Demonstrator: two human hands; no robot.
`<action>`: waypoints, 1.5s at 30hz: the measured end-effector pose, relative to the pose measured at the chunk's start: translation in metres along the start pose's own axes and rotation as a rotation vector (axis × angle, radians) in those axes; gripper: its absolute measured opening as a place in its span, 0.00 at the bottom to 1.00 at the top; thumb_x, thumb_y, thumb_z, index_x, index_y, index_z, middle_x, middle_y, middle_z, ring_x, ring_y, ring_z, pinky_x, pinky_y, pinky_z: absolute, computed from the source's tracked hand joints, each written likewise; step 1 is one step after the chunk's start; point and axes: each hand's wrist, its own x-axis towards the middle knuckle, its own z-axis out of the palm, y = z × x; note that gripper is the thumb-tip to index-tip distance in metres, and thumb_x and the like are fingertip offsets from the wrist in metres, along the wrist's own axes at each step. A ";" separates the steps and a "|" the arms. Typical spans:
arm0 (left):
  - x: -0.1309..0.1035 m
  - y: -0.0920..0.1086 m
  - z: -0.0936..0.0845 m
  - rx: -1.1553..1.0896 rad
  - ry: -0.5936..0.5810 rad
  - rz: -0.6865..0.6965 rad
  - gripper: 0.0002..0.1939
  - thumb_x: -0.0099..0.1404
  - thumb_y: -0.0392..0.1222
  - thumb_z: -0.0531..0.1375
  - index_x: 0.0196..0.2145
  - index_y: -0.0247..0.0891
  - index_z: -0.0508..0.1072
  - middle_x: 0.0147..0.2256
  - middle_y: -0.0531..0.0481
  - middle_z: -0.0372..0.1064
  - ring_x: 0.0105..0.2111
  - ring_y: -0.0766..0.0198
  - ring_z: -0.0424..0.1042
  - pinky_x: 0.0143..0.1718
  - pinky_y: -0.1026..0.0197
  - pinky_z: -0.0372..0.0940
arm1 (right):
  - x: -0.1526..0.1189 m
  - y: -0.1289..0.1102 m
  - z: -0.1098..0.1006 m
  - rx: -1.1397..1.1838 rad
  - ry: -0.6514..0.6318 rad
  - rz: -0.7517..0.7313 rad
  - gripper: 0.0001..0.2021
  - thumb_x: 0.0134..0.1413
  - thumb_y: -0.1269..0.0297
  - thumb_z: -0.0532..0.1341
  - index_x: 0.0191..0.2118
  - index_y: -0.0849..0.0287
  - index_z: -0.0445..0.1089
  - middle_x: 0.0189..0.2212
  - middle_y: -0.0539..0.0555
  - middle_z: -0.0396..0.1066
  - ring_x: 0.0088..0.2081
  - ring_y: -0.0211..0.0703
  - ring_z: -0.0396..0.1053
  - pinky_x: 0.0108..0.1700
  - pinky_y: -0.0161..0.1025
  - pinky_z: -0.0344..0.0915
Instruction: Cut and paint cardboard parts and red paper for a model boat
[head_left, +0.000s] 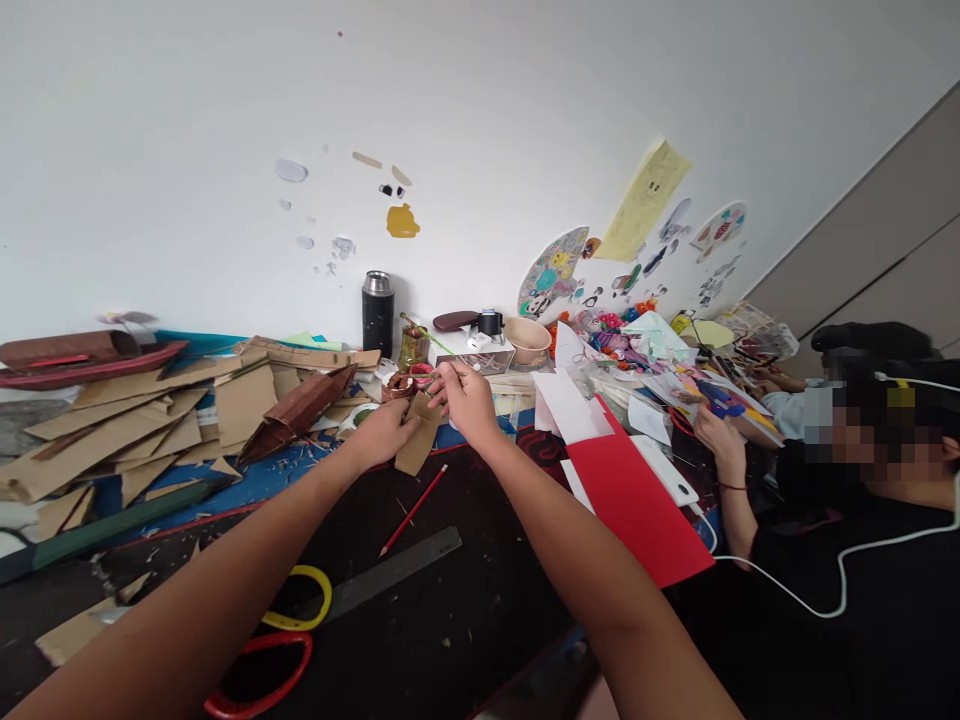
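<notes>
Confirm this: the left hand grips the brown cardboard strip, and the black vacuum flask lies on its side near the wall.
Not quite: the black vacuum flask stands upright near the wall rather than lying on its side, as the head view shows. The left hand does grip the brown cardboard strip.

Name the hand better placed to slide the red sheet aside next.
Probably the right hand: it is nearer the red sheet, which lies on that side. The left hand is farther off and holds the cardboard strip. Whether the right hand is free is unclear.
</notes>
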 end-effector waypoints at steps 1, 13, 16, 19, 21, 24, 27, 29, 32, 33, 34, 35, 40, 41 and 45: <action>0.000 0.000 -0.001 0.005 -0.004 -0.003 0.14 0.68 0.49 0.57 0.41 0.40 0.77 0.47 0.35 0.83 0.47 0.44 0.81 0.49 0.49 0.72 | -0.001 0.000 -0.001 -0.046 -0.018 -0.019 0.23 0.75 0.39 0.56 0.40 0.54 0.72 0.33 0.50 0.80 0.25 0.37 0.79 0.22 0.29 0.66; -0.003 0.003 -0.005 0.038 -0.040 -0.031 0.18 0.70 0.49 0.55 0.48 0.38 0.79 0.51 0.34 0.83 0.51 0.43 0.82 0.52 0.50 0.72 | -0.006 0.000 -0.006 -0.115 -0.010 -0.051 0.23 0.76 0.41 0.54 0.37 0.53 0.72 0.30 0.50 0.79 0.27 0.39 0.79 0.26 0.31 0.66; -0.004 0.003 -0.005 0.033 -0.042 -0.040 0.18 0.69 0.49 0.55 0.48 0.37 0.78 0.51 0.32 0.83 0.51 0.42 0.82 0.52 0.49 0.72 | -0.007 0.002 -0.004 -0.099 -0.027 -0.043 0.22 0.75 0.40 0.56 0.38 0.54 0.73 0.30 0.50 0.79 0.25 0.38 0.79 0.26 0.31 0.67; -0.004 0.003 -0.005 0.016 -0.035 -0.042 0.17 0.68 0.48 0.56 0.46 0.37 0.78 0.52 0.31 0.83 0.51 0.41 0.82 0.52 0.49 0.72 | -0.009 0.004 -0.003 -0.085 -0.015 -0.037 0.23 0.73 0.38 0.57 0.37 0.54 0.73 0.29 0.49 0.79 0.24 0.38 0.78 0.24 0.30 0.66; -0.005 0.004 -0.006 -0.002 -0.028 -0.039 0.16 0.67 0.49 0.57 0.45 0.38 0.78 0.50 0.31 0.83 0.50 0.41 0.81 0.52 0.48 0.72 | -0.009 0.001 -0.004 -0.071 0.013 -0.037 0.25 0.73 0.37 0.56 0.38 0.54 0.72 0.28 0.50 0.78 0.24 0.39 0.78 0.23 0.30 0.65; -0.009 0.006 -0.010 -0.043 -0.016 -0.027 0.17 0.66 0.51 0.56 0.43 0.39 0.78 0.47 0.33 0.83 0.48 0.42 0.81 0.51 0.48 0.73 | -0.010 -0.009 -0.005 0.004 0.061 -0.026 0.26 0.72 0.34 0.56 0.40 0.55 0.72 0.30 0.51 0.79 0.23 0.39 0.78 0.21 0.30 0.66; -0.020 0.009 -0.020 -0.088 0.025 -0.014 0.17 0.65 0.54 0.57 0.39 0.40 0.78 0.46 0.36 0.82 0.50 0.42 0.79 0.54 0.47 0.71 | -0.012 -0.021 -0.005 0.197 0.121 0.010 0.27 0.68 0.33 0.59 0.41 0.56 0.72 0.29 0.51 0.80 0.21 0.39 0.76 0.19 0.31 0.66; -0.032 0.010 -0.031 -0.126 0.057 -0.018 0.19 0.65 0.57 0.58 0.38 0.40 0.78 0.44 0.38 0.82 0.50 0.43 0.78 0.54 0.46 0.71 | -0.014 -0.029 -0.005 0.324 0.167 0.034 0.26 0.67 0.34 0.62 0.40 0.56 0.71 0.27 0.51 0.79 0.20 0.39 0.76 0.19 0.31 0.67; -0.055 0.003 -0.054 -0.389 0.064 -0.099 0.23 0.65 0.63 0.60 0.42 0.40 0.79 0.38 0.45 0.81 0.38 0.51 0.79 0.39 0.54 0.73 | -0.019 -0.040 -0.006 0.473 0.250 0.076 0.25 0.66 0.35 0.64 0.39 0.56 0.70 0.26 0.51 0.79 0.19 0.40 0.75 0.18 0.33 0.67; -0.064 -0.002 -0.062 -0.523 0.088 -0.166 0.24 0.63 0.64 0.63 0.41 0.39 0.78 0.33 0.47 0.79 0.32 0.54 0.76 0.31 0.57 0.70 | -0.021 -0.043 -0.006 0.510 0.273 0.091 0.26 0.65 0.34 0.65 0.38 0.56 0.70 0.26 0.52 0.79 0.19 0.40 0.74 0.18 0.33 0.66; -0.072 -0.007 -0.071 -0.625 0.138 -0.234 0.23 0.61 0.63 0.66 0.40 0.39 0.77 0.27 0.51 0.75 0.26 0.58 0.72 0.25 0.59 0.65 | -0.024 -0.046 -0.007 0.541 0.282 0.109 0.27 0.64 0.34 0.65 0.38 0.57 0.71 0.25 0.52 0.79 0.19 0.40 0.74 0.18 0.33 0.67; -0.080 -0.014 -0.079 -0.713 0.219 -0.286 0.22 0.59 0.61 0.69 0.39 0.39 0.77 0.24 0.54 0.71 0.22 0.62 0.68 0.22 0.61 0.61 | -0.026 -0.048 -0.008 0.569 0.282 0.126 0.27 0.63 0.33 0.66 0.38 0.57 0.71 0.25 0.52 0.78 0.19 0.40 0.74 0.19 0.34 0.67; -0.115 -0.043 -0.108 -0.917 0.543 -0.447 0.14 0.57 0.46 0.72 0.34 0.39 0.73 0.25 0.51 0.75 0.22 0.62 0.74 0.24 0.62 0.69 | -0.045 -0.052 0.002 0.649 0.214 0.150 0.29 0.57 0.32 0.70 0.29 0.54 0.66 0.16 0.44 0.63 0.16 0.39 0.67 0.18 0.35 0.62; -0.121 -0.046 -0.110 -0.934 0.561 -0.456 0.11 0.58 0.43 0.70 0.35 0.38 0.73 0.27 0.49 0.77 0.24 0.61 0.76 0.26 0.61 0.72 | -0.049 -0.051 0.007 0.645 0.189 0.148 0.29 0.56 0.32 0.71 0.27 0.53 0.65 0.14 0.42 0.59 0.16 0.38 0.65 0.17 0.35 0.60; -0.134 -0.054 -0.108 -1.013 0.642 -0.430 0.05 0.65 0.38 0.66 0.39 0.37 0.76 0.32 0.44 0.82 0.31 0.55 0.84 0.34 0.57 0.80 | -0.062 -0.044 0.034 0.584 0.089 0.165 0.31 0.55 0.28 0.69 0.26 0.53 0.66 0.12 0.40 0.53 0.12 0.37 0.60 0.15 0.34 0.58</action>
